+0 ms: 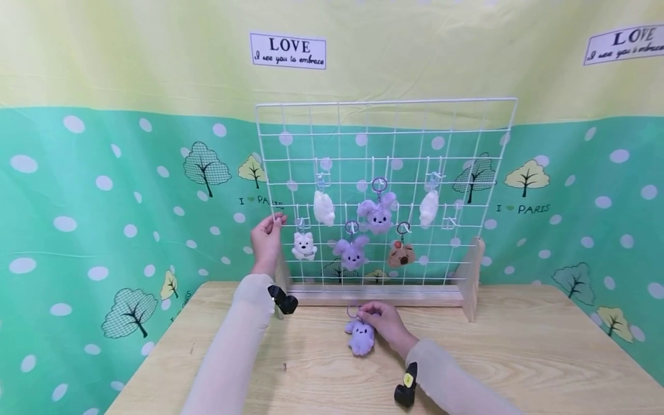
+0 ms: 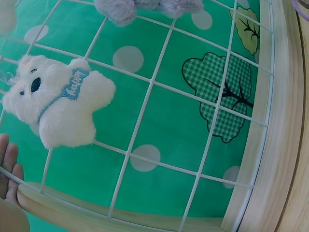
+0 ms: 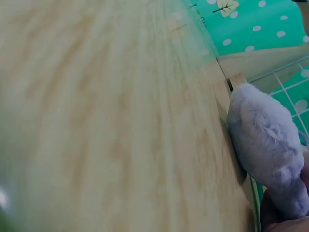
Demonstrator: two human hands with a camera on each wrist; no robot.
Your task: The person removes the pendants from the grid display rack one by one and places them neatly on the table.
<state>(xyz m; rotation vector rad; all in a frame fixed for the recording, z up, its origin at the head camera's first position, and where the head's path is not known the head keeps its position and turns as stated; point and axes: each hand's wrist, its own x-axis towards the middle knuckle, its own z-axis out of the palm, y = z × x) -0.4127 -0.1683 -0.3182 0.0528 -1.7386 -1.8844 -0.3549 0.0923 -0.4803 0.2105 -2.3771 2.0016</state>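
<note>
My left hand (image 1: 266, 245) grips the left edge of a white wire grid rack (image 1: 381, 101); in the left wrist view its fingers (image 2: 8, 159) curl round the edge wire. Beside it hangs a white plush bear keychain (image 1: 304, 246), with blue lettering on its sash. Low in front of the rack, my right hand (image 1: 389, 328) pinches a purple plush bunny keychain (image 1: 361, 339) near its ear and ring. That bunny (image 3: 265, 135) looks close to the tabletop in the right wrist view, where most of the hand is cut off.
Hanging on hooks are two purple bunnies (image 1: 380, 216) (image 1: 353, 253), a brown plush (image 1: 402, 254) and two white plushes (image 1: 324, 208) (image 1: 429, 208) turned sideways. An unladen hook (image 1: 450, 221) sits at right. The rack's wooden base (image 1: 373, 297) stands on the wooden table (image 1: 321, 380), before a patterned curtain (image 1: 129, 230).
</note>
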